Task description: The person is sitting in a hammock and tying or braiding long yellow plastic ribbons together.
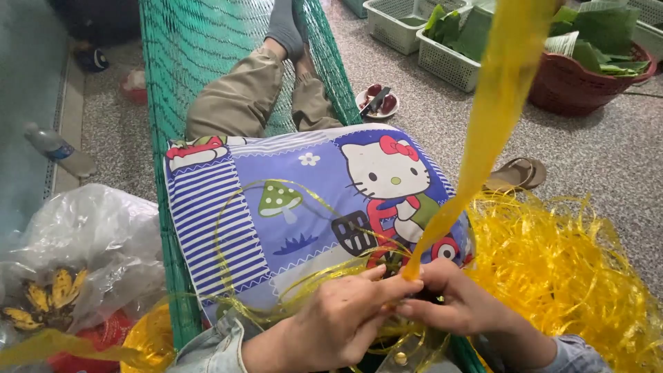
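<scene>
Both hands pinched shut on the yellow strip (476, 138): left hand (338, 321) and right hand (459, 304) meet at its low end, long axis rising toward 1 o'clock over the cartoon pillow (276, 207).

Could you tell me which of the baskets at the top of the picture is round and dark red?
The rightmost basket, holding green leaves; the other baskets are pale, rectangular and latticed.

Cartoon pillow (276, 207) on green hammock (186, 48); plastic bottle (59, 150) left; red basket (580, 86), probably banana leaves (601, 31).
</scene>
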